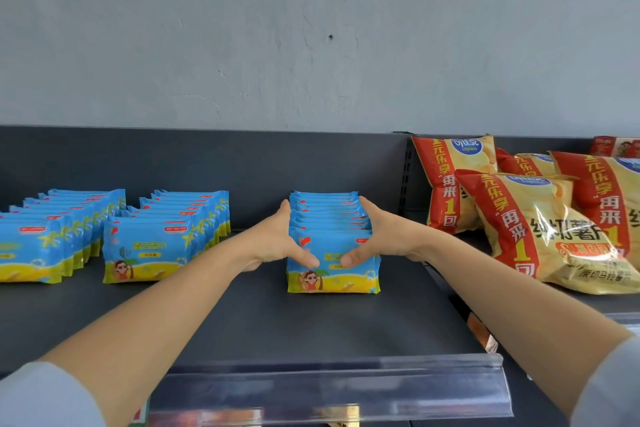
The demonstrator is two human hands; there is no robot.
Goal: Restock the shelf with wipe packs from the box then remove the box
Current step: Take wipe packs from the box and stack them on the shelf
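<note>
Both hands clasp a row of wipe packs [333, 276] that stands on edge on the dark shelf [311, 322], right of centre. It is well apart from the middle row [156, 246] and the far-left row [34, 246], and near the potato chip bags [540, 229]. The left hand [277, 243] lies along the row's left side and the right hand [377, 236] along its right, fingers reaching to the rear packs and both thumbs pressing the front pack's face. The step looks like seating and squaring this batch. Even pressure from both sides should stop the soft packs fanning or toppling. Line the front face up with the neighbouring rows, and release thumbs last. The box is not in view.
</note>
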